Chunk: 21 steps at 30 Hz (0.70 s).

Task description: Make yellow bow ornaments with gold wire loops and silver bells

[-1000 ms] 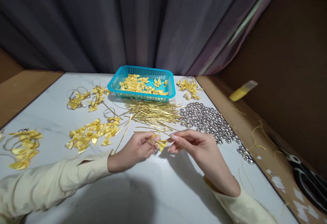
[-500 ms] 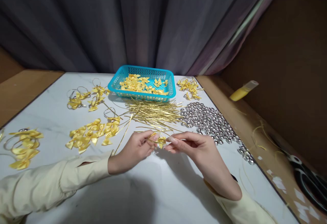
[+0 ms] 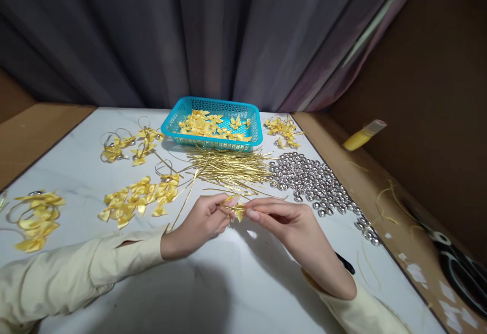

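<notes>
Between my two hands, over the white tabletop [image 3: 213, 283], is a small yellow ribbon bow [image 3: 239, 213] with a gold twist tie [image 3: 229, 206] at it. My left hand [image 3: 207, 220] pinches the bow from the left. From the right, the thumb and fingers of my right hand [image 3: 289, 222] are closed on the bow's other side. How the tie runs through the bow is hidden by the fingers. Just beyond the hands lies a heap of gold twist ties [image 3: 228, 169]. A pile of small silver bells [image 3: 308, 179] spreads to the right.
A blue basket [image 3: 213, 143] of yellow bows stands at the back. Loose bows [image 3: 140, 197] and bows with bells and looped ties [image 3: 40, 217] lie to the left. On the right edge are a yellow tube [image 3: 361, 138], scissors [image 3: 460, 270] and paper scraps [image 3: 416, 273].
My right hand has shifted slightly left, its fingertips now closer on the bow. My left hand has hardly moved.
</notes>
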Available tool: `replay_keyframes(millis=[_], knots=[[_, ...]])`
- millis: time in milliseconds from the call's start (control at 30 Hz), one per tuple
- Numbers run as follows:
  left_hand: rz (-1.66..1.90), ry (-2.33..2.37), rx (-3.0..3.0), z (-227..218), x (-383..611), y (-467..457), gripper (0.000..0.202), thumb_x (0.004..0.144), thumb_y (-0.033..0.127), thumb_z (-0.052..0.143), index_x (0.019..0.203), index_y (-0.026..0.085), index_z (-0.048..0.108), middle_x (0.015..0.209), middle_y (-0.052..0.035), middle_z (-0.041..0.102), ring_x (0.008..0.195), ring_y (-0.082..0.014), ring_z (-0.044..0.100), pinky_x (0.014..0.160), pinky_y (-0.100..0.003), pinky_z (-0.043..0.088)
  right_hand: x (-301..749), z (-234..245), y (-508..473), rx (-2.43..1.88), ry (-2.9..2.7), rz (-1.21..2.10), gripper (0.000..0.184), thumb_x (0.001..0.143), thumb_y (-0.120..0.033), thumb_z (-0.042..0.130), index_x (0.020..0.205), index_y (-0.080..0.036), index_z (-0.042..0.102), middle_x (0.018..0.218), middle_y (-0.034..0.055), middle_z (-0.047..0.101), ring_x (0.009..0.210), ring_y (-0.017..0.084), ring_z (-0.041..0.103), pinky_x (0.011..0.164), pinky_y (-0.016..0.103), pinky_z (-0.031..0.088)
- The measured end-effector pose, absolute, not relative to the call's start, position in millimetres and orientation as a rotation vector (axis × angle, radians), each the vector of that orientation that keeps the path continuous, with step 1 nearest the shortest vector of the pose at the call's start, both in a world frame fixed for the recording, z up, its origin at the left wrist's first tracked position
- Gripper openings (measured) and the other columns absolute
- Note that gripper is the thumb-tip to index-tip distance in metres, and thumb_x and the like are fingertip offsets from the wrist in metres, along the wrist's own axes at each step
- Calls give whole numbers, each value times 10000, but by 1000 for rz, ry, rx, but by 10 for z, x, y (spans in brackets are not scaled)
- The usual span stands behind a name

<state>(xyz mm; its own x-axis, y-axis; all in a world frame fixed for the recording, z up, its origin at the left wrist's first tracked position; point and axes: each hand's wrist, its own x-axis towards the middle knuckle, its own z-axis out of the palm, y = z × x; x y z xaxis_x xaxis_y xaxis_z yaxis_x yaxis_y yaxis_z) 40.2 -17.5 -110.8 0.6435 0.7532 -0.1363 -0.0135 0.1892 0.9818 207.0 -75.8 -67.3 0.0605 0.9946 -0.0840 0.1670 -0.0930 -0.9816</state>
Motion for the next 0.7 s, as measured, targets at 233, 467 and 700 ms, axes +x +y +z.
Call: replay_keyframes(millis=[233,467,700], knots=[[663,821,1870,-1104,356,-154,350,897,333,385,585,173,375,501,62,335,467,-72,321,456,-195,276,2058,-701,-745,-1456,-1288,1115,108,742,-260,666,673,-222,740,786,37,696,751,173,628,732,308,508],[700,829,1978,-1106,340,-173,334,901,301,380,592,176,372,506,64,328,479,-76,324,478,-197,282,2050,-685,-749,-1447,-1284,1188,154,760,-267,650,642,-207,729,739,27,678,693,144,599,677,271,480],[752,828,1999,-1110,333,-174,323,903,284,381,598,179,372,522,62,326,477,-76,318,479,-199,279,2040,-725,-736,-1401,-1060,1456,172,729,-323,682,681,-166,735,669,36,686,644,132,604,670,270,490]])
